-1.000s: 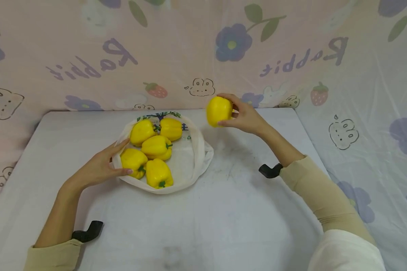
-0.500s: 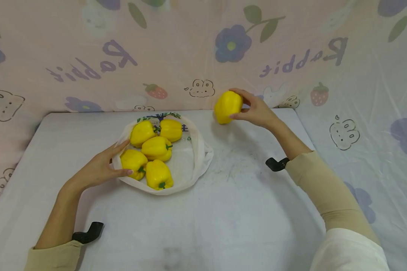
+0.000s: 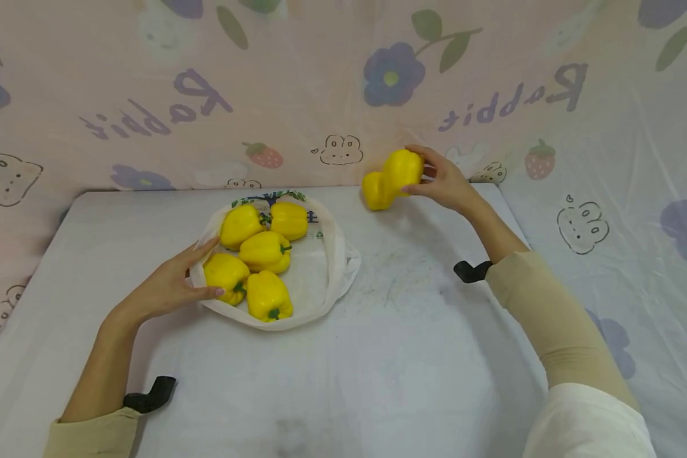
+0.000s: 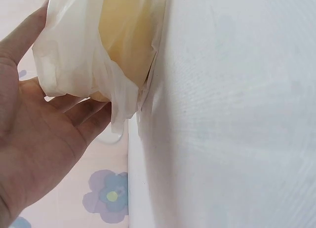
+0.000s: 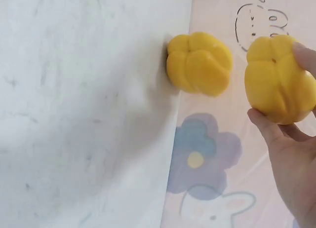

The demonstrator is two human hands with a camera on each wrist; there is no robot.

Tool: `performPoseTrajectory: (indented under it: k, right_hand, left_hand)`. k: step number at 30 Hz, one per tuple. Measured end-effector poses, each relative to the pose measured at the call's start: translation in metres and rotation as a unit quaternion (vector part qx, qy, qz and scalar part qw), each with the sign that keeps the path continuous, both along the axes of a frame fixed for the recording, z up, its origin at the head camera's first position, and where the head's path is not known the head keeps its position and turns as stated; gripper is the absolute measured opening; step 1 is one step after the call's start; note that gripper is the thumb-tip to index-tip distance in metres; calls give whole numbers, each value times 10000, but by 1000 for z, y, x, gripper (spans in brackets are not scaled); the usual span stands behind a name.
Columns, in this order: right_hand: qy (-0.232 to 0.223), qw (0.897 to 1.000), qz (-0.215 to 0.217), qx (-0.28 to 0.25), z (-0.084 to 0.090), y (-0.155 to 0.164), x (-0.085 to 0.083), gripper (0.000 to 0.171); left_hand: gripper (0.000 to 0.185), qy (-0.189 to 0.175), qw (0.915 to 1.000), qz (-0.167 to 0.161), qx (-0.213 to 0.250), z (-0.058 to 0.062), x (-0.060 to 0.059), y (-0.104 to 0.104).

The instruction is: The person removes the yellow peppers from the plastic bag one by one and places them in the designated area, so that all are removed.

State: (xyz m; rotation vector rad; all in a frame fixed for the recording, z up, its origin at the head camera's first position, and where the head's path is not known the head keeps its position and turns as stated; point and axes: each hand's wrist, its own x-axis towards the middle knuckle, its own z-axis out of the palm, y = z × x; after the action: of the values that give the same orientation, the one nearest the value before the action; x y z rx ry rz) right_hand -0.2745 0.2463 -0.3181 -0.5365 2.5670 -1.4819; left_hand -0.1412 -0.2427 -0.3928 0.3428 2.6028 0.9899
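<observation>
Overhead, the right hand (image 3: 443,181) grips a yellow pepper (image 3: 403,168) at the desk's (image 3: 378,356) far edge, beside another pepper (image 3: 376,191). The left hand (image 3: 168,286), fingers straight, rests against a white bag (image 3: 320,273) holding five peppers.

Left wrist: open palm (image 4: 34,139) against the bag (image 4: 74,55).

Right wrist: fingers (image 5: 269,129) curled round the pepper (image 5: 279,80); the other pepper (image 5: 199,63) lies apart.

head view looks down over the table (image 3: 343,381); wrist views sit close beside it.
</observation>
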Motion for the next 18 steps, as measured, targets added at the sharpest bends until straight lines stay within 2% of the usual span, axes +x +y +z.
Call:
performPoseTrajectory:
  k: [11, 18]
  right_hand:
    - [-360, 9989, -280, -107, -21, 22, -14, 79]
    - [-348, 9986, -376, 106, -30, 29, -16, 80]
  left_hand:
    - [95, -72, 10000, 52, 17, -1, 0, 0]
    - [95, -68, 10000, 48, 46, 0, 0, 2]
